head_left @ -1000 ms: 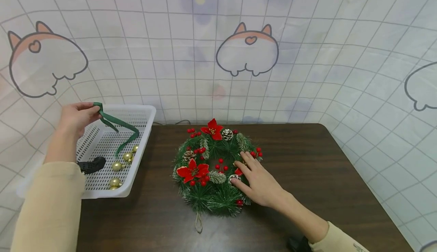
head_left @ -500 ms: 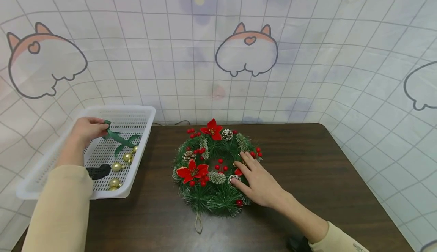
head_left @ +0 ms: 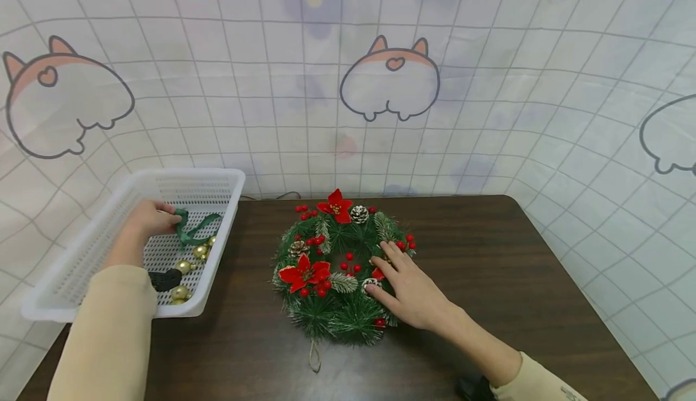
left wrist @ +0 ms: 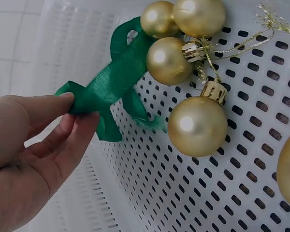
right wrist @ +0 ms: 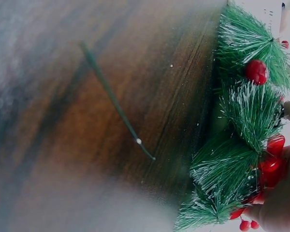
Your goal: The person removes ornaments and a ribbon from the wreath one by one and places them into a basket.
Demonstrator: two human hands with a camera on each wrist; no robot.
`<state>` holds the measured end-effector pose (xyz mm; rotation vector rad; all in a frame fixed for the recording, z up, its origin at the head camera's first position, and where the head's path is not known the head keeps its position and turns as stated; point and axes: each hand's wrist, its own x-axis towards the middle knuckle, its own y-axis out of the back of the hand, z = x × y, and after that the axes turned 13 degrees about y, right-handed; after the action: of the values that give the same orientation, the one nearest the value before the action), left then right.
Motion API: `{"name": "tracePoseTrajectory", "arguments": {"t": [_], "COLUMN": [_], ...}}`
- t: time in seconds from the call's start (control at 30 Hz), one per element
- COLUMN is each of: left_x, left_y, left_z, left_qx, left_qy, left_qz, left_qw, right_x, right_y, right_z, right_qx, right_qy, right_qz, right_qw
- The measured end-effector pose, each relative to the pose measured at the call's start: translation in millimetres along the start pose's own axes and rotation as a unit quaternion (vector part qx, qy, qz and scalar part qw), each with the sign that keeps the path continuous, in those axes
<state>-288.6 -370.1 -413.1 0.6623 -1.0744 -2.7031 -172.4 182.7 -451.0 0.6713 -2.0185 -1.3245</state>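
Observation:
Inside the white plastic basket [head_left: 220,277], my left hand [head_left: 149,223] pinches a green ribbon [head_left: 193,232] between thumb and fingertips. In the left wrist view, the ribbon [left wrist: 116,82] trails in folds beside several gold ball ornaments [left wrist: 198,126]. My right hand [head_left: 410,286] rests with spread fingers on the right side of a Christmas wreath [head_left: 321,316], which lies flat on the table. Red poinsettias [head_left: 306,273], red berries and frosted pine cones [head_left: 359,214] decorate the wreath. Part of a red flower is hidden under the right hand.
A black strap-like thing [head_left: 165,280] lies in the basket near the left wrist. A twine loop [head_left: 315,357] sticks out from the wreath's front. The dark wooden table [head_left: 478,244] meets a grid-patterned cloth [head_left: 478,111] at the back. A loose green needle [right wrist: 111,96] lies on the table.
My left hand has lowered the ribbon into the basket, moving right and down, and the ribbon now lies bunched near the gold balls. The right hand stays on the wreath.

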Motion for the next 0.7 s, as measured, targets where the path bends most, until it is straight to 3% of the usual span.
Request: {"name": "tracePoseTrajectory", "arguments": {"t": [0.17,0.47,0.7], "left_x": [-1.3,-10.9,-26.7], "left_y": [0.6,7.2,13.6], "left_z": [0.8,9.8,34.9], "left_qx": [0.04,0.068,0.1], "left_qy": [-0.003,-0.008,-0.063], "left_qz": [0.004,-0.026,-0.007], "left_qw": [0.9992,0.9973,0.9929], "right_x": [0.3,0.9,1.2], "right_y": [-1,-2,-1], "right_z": [0,1,0], "right_qx": [-0.001,-0.003,-0.004], "right_qy": [-0.002,0.002,0.002], "right_qz": [-0.002,0.001,0.0], "right_qw": [1.0,1.0,1.0]}}
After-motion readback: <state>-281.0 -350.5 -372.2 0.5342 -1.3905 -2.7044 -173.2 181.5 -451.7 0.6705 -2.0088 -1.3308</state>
